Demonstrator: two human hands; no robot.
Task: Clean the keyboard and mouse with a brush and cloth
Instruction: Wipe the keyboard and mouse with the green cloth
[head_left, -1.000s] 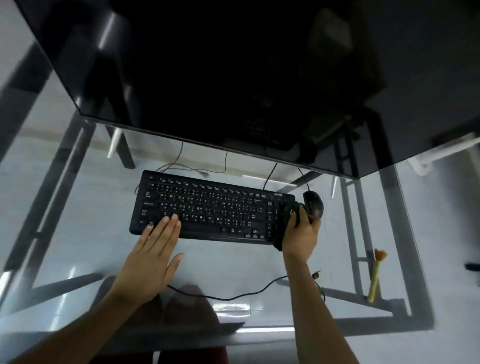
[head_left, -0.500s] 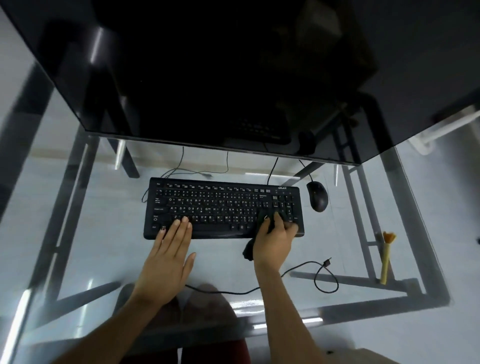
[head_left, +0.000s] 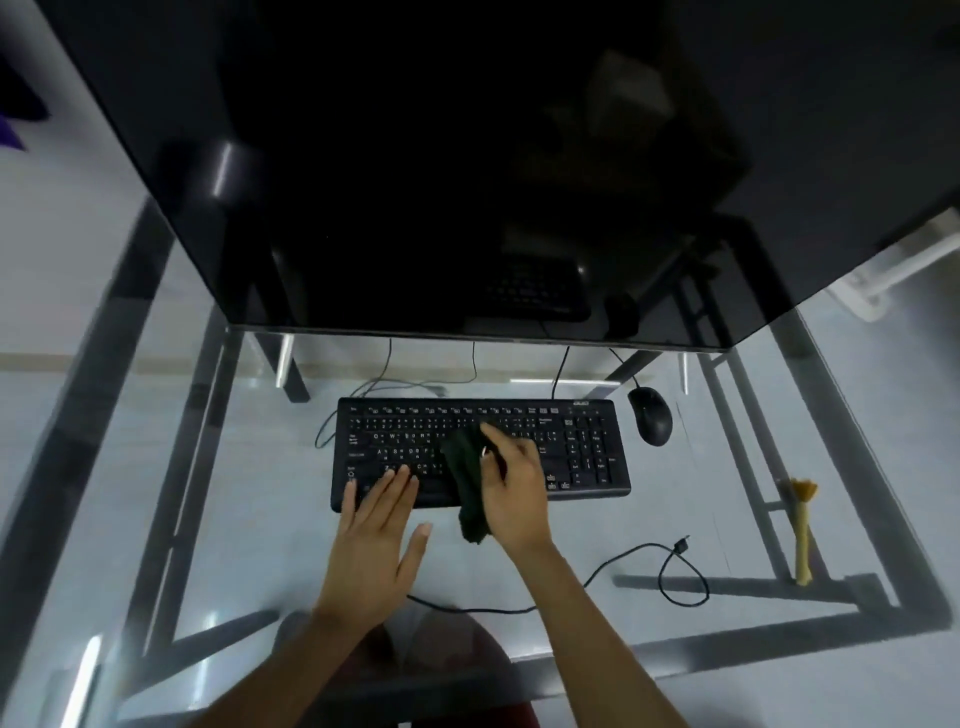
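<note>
The flat black plastic keyboard (head_left: 480, 449) with white-lettered keys lies square on the glass tabletop (head_left: 571, 535). A dark, crumpled cloth (head_left: 465, 480) drapes over its middle keys and hangs past its near edge. The glossy black oval mouse (head_left: 650, 415) sits just right of its far corner. The yellow-handled brush (head_left: 802, 530) with its orange tuft lies well right.

Glass desk (head_left: 597, 613) on dark metal frame (head_left: 810, 582), pale glossy floor (head_left: 62, 291) beneath, large dark monitor (head_left: 415, 156)

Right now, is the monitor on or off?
Off, it seems: the monitor screen is fully dark and only reflects the keyboard and mouse.
</note>
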